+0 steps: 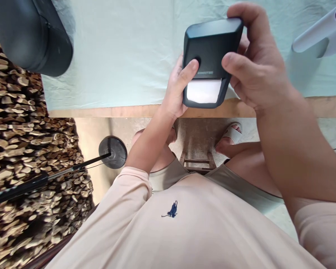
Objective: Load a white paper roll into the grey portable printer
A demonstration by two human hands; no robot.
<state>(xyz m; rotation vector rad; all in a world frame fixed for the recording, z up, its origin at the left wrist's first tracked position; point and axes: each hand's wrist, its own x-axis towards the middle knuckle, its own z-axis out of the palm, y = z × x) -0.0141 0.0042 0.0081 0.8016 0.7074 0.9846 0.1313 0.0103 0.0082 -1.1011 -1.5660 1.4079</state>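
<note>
Black, round-cornered rectangular device (212, 50), hand-held

Location: above the near edge of a table (114, 113) covered in pale green cloth. Feature: white panel (204, 90), lower face. Left hand (179, 86): grip holds the device's left side, thumb on its face. Right hand (264, 67): grip holds the right edge. Also: large black rounded object (47, 41), left; smooth white object (316, 31), right.

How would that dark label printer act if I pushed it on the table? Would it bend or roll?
The dark label printer is probably stiff: its case looks hard and straight-edged between the left hand and right hand. Its flat, boxy shape suggests it would slide, not roll. Its smooth, faintly shiny case might be a little slippery.
</note>
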